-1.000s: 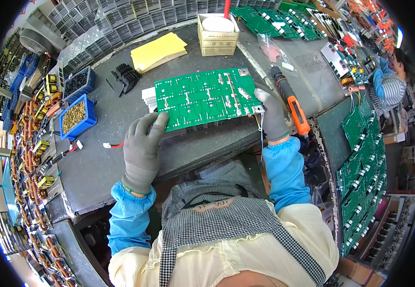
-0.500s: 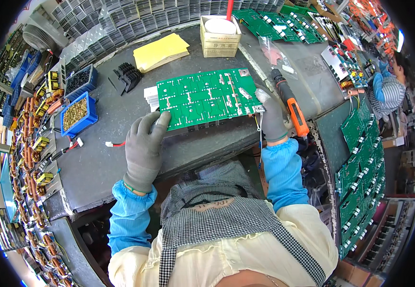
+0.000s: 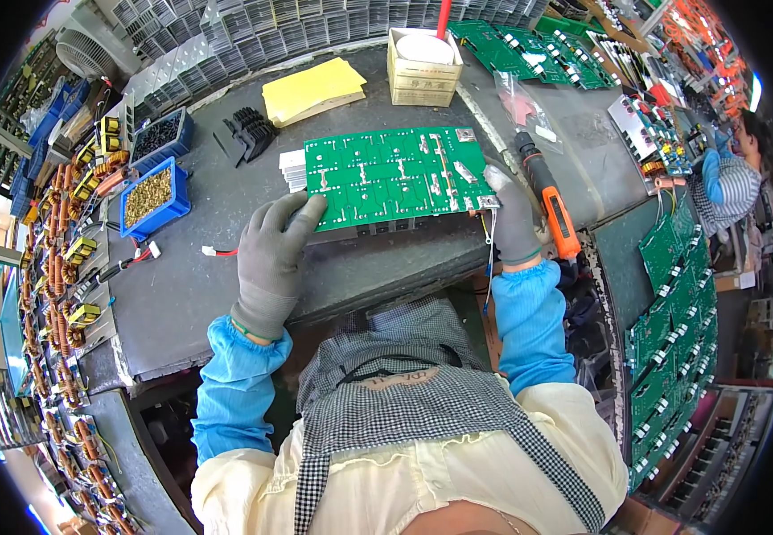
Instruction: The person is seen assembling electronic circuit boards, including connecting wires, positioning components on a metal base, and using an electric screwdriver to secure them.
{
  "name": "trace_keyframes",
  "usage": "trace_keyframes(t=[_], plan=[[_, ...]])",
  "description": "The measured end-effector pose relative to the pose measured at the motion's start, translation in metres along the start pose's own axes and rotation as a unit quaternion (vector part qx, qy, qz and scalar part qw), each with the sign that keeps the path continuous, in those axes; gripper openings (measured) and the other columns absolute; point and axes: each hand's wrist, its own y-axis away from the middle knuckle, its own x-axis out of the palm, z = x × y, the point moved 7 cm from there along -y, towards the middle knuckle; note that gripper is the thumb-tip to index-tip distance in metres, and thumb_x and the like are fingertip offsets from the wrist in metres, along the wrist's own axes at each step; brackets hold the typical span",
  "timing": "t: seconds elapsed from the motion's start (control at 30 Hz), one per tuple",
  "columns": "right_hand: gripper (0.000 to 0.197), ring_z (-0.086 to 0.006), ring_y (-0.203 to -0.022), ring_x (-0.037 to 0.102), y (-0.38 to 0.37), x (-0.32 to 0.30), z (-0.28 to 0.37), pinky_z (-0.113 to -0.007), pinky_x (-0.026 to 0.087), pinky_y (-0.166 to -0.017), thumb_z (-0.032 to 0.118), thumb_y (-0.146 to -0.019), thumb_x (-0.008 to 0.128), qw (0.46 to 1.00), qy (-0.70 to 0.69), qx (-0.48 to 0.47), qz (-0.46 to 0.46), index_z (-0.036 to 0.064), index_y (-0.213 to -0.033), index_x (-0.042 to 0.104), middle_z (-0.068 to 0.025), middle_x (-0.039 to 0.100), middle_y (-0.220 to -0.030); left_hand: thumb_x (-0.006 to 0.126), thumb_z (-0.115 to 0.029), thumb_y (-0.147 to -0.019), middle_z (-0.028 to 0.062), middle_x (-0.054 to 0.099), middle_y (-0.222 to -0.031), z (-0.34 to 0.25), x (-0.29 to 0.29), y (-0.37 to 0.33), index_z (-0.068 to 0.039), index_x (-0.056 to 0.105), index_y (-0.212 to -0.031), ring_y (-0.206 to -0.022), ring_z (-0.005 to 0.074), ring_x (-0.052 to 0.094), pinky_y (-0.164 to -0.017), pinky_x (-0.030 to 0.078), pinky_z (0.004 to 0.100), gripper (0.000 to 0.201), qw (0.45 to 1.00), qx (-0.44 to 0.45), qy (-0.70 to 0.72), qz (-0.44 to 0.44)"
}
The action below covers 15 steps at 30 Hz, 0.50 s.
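A green circuit board [image 3: 378,187] with silvery solder patches lies between my gloved hands, its solder side facing up. Thumb and fingers of my left hand [image 3: 271,254] close on its near left corner. At the opposite end my right hand [image 3: 516,218] grips the right edge, its fingers partly hidden. Dark parts and pale metal fins [image 3: 293,169] show from underneath the board. Thin wires [image 3: 490,245] hang from its near right corner. Just right of my right hand lies an orange and black electric screwdriver [image 3: 554,201].
On the left are a blue bin [image 3: 181,214] of brass-coloured screws, black parts [image 3: 244,134] and rows of copper coils [image 3: 61,267]. Yellow sheets [image 3: 315,92] and a carton [image 3: 424,85] stand behind. More green boards [image 3: 672,339] lie right; a co-worker [image 3: 730,183] sits beyond.
The view has shifted a little, so most things appear farther right. The board's near left corner has moved slightly away from me with my left hand. Both hands keep their hold.
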Motion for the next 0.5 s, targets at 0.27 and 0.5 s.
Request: trace_keyframes(t=[0.27, 0.5], plan=[[0.045, -0.0132, -0.079, 0.071, 0.0036, -0.0017, 0.0016, -0.028, 0.057, -0.066, 0.026, -0.107, 0.057, 1.0, 0.018, -0.013, -0.008, -0.0068, -0.137, 0.064, -0.0095, 0.075, -0.103, 0.068, 0.002, -0.079, 0.0103, 0.07, -0.124, -0.003, -0.0003, -0.0002, -0.015, 0.069, -0.135, -0.114, 0.0342, 0.067, -0.095, 0.056, 0.0456, 0.058, 1.0, 0.003, -0.008, 0.002], [0.049, -0.0129, -0.076, 0.067, 0.0058, 0.0035, 0.0069, -0.029, 0.054, -0.064, 0.034, -0.11, 0.054, 0.997, 0.055, -0.059, 0.004, -0.0059, -0.137, 0.063, -0.0088, 0.073, -0.1, 0.066, 0.001, -0.083, 0.0122, 0.07, -0.126, -0.0039, -0.0048, 0.0001, -0.013, 0.069, -0.134, -0.113, 0.0358, 0.067, -0.095, 0.056, 0.0456, 0.052, 1.0, 0.006, 0.0, 0.003]])
